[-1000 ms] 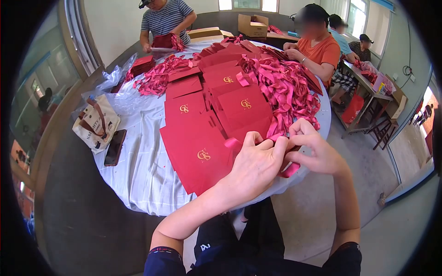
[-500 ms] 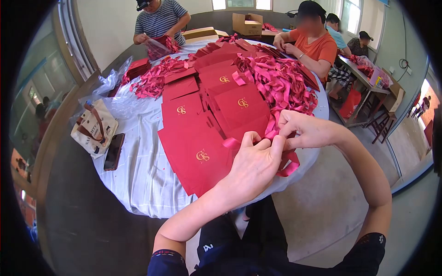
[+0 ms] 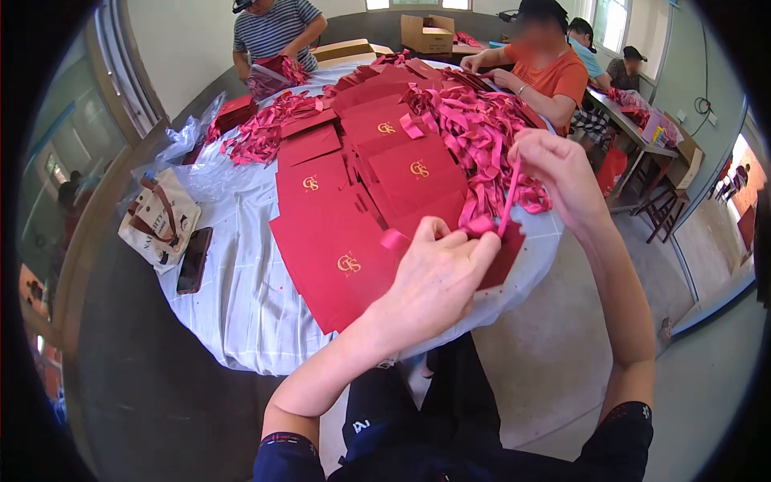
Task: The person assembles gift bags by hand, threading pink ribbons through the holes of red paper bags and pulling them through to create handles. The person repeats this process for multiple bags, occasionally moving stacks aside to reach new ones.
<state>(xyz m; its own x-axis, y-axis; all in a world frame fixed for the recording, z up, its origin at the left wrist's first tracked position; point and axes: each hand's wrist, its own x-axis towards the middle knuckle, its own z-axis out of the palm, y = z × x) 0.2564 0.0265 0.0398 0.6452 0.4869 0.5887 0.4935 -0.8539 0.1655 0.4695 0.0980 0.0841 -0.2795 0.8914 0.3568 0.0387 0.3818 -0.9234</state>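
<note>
My left hand (image 3: 438, 277) is closed on pink ribbon near the front edge of the pile, with a red card piece partly hidden behind its fingers. Raised to the right, my right hand (image 3: 558, 173) pinches the other end of a pink ribbon (image 3: 511, 197), which is stretched taut down to the left hand. Red envelopes or bags with a gold logo (image 3: 329, 261) lie flat in overlapping stacks left of my hands. A big heap of pink ribbon loops (image 3: 482, 132) lies behind them.
A round table with a white cloth (image 3: 241, 313) holds a phone (image 3: 194, 261), a canvas bag (image 3: 161, 221) and plastic wrap (image 3: 189, 145). Across it works a person in stripes (image 3: 277, 32); another in orange (image 3: 554, 76) sits at the right. A cardboard box (image 3: 427, 34) stands behind.
My right hand has moved up and to the right, away from my left hand, drawing the ribbon out straight. The person in orange has shifted their hands.
</note>
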